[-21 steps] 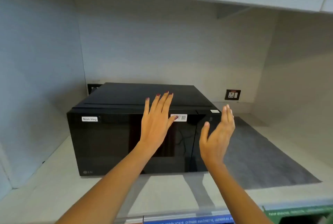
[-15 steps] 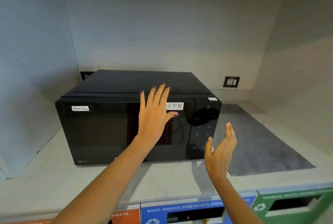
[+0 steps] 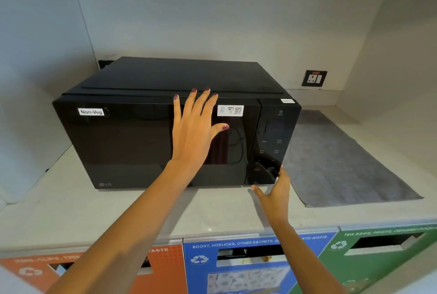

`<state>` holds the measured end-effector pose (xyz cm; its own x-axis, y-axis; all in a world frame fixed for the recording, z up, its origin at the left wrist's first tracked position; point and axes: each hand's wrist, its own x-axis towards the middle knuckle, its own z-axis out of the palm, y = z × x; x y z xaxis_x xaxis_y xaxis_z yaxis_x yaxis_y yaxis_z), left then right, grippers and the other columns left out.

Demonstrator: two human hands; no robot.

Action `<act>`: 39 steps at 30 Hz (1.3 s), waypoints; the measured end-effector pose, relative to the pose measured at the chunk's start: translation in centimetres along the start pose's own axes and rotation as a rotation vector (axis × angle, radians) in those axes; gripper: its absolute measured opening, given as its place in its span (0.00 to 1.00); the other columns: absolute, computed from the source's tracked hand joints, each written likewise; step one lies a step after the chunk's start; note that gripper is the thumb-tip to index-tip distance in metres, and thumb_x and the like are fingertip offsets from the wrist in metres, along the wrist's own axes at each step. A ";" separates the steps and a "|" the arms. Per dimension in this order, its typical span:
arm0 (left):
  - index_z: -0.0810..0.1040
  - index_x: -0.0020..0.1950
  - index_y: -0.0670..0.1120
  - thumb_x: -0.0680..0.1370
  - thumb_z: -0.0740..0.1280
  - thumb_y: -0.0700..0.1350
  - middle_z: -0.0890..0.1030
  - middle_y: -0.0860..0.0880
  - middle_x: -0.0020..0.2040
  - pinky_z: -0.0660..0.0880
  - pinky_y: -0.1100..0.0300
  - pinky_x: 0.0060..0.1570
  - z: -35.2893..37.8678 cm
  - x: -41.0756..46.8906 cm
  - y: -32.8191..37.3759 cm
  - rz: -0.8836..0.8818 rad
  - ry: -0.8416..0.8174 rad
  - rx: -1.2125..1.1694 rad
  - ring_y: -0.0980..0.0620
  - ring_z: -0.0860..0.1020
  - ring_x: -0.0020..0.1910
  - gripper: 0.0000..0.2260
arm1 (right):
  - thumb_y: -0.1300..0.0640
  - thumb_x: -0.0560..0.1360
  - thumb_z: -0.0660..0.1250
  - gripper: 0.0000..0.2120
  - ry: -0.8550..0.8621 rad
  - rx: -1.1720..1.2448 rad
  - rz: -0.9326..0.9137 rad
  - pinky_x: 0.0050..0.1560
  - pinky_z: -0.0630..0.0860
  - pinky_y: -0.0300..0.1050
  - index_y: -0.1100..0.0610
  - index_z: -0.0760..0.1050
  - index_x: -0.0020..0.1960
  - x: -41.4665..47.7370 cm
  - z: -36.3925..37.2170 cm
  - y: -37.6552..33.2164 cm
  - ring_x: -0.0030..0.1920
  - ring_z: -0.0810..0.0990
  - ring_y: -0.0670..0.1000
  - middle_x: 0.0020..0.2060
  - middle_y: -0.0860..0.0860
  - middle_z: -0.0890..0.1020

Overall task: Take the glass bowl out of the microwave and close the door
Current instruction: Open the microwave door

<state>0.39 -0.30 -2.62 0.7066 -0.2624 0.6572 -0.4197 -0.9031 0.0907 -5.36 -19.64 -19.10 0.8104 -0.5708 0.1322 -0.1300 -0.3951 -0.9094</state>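
A black microwave [image 3: 123,142] with a "Non-Veg" label stands on the pale counter, its dark glass door shut. My left hand [image 3: 195,126] lies flat on the door with fingers spread, fingertips at the door's top edge. My right hand [image 3: 275,193] is open and empty at the lower right corner of the microwave, fingertips at the bottom of the control panel [image 3: 272,142]. No glass bowl shows; the inside is hidden behind the dark door.
A grey mat [image 3: 343,163] lies on the counter [image 3: 59,211] right of the microwave. A wall socket [image 3: 314,78] sits behind it. Orange [image 3: 163,267], blue [image 3: 236,267] and green [image 3: 383,251] waste bins line the counter's front below. Walls close in on both sides.
My right hand has dropped from mid-height beside the microwave to its lower right corner. The view has tilted downward, bringing the bins into sight. My left hand stays flat on the door.
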 end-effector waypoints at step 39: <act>0.70 0.70 0.49 0.73 0.65 0.62 0.75 0.50 0.69 0.55 0.44 0.75 -0.5 -2.1 1.2 -0.002 0.095 -0.107 0.47 0.68 0.70 0.29 | 0.53 0.71 0.74 0.37 0.263 0.092 0.148 0.69 0.69 0.53 0.53 0.58 0.73 0.9 3.9 -0.5 0.69 0.70 0.58 0.70 0.55 0.68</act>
<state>-1.90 -0.70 -3.47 0.6525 -0.2227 0.7243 -0.4806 -0.8607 0.1682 -2.33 -17.19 -20.01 0.6095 -0.7886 0.0818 -0.1735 -0.2334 -0.9568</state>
